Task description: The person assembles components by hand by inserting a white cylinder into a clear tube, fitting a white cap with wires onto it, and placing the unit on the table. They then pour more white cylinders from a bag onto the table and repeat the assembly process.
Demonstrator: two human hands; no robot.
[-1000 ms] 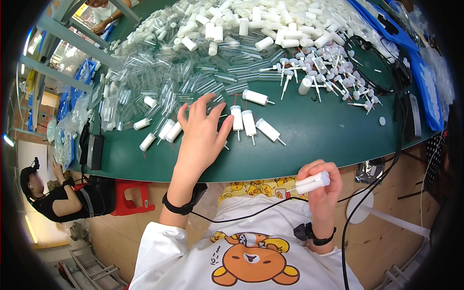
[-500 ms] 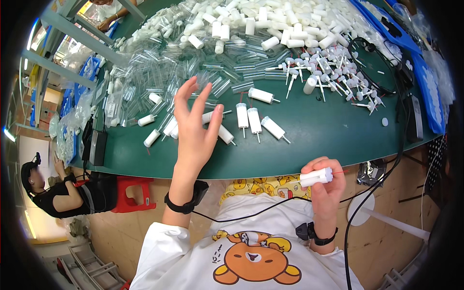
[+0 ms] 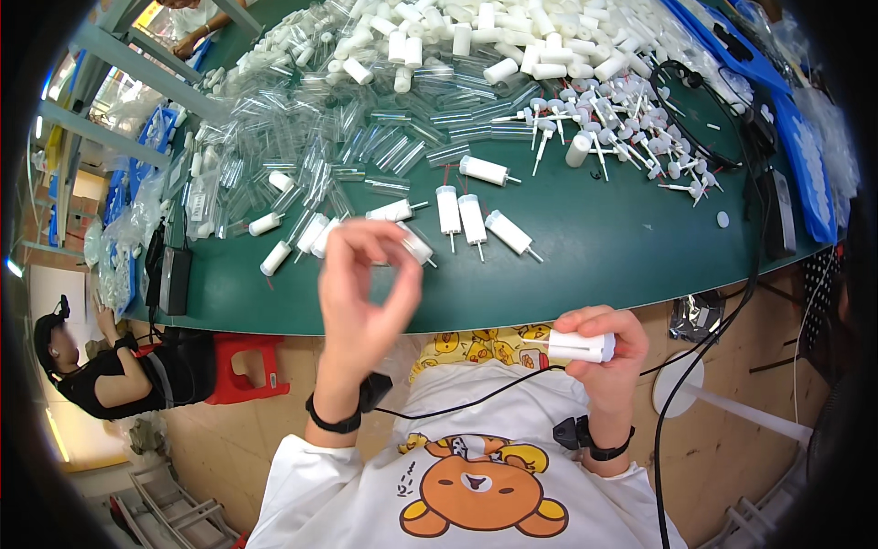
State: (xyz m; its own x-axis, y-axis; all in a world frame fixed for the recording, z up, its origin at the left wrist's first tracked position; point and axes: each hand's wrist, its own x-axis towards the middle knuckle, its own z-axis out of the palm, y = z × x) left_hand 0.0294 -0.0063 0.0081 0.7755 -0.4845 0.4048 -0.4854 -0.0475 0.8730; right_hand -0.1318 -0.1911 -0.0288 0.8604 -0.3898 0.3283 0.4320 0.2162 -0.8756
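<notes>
Between the fingers and thumb of my right hand (image 3: 611,352) is a white cylinder (image 3: 578,348), held in front of the table edge. It has a lengthwise slot, and a thin white stem juts out to its left. My left hand (image 3: 361,293) is over the table's near part, thumb and fingers curved into a loop with a small gap at the tips. Just beyond those tips lies another white stemmed cylinder (image 3: 418,247), partly hidden by the hand. Several similar cylinders lie around, among them an upright-lying pair (image 3: 448,211) and a slanted one (image 3: 508,232).
Clear plastic tubes (image 3: 393,146) spread across the table's left and middle, with a heap of white cylinders (image 3: 549,41) behind. Small white stemmed parts (image 3: 631,137) lie at the right. A black cable (image 3: 677,403) hangs beside my right arm. Another person (image 3: 119,366) sits at the left.
My left hand has gone from spread fingers to a curved loop, nearer the table's front. My right hand has turned the cylinder, so its stem now points left and the red wire no longer shows.
</notes>
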